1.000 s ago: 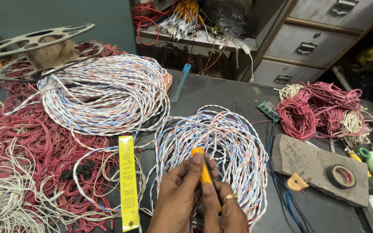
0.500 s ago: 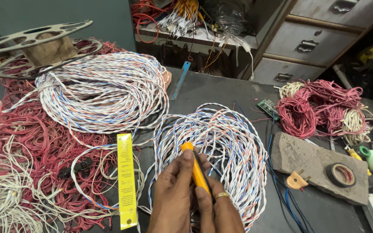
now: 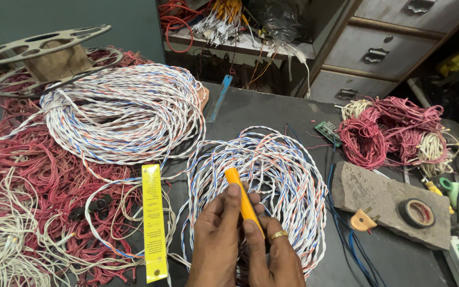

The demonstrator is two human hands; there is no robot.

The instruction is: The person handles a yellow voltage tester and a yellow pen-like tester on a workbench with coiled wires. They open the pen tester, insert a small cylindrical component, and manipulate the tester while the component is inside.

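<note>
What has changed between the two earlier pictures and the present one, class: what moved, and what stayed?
Both hands, left hand and right hand, keep gripping the orange tool, shifting it only slightly. The wire coil beneath, yellow ruler and tape roll stayed put.

Slim orange tool (image 3: 243, 199) — tilted, pinched over the twisted-wire coil (image 3: 288, 175).
</note>
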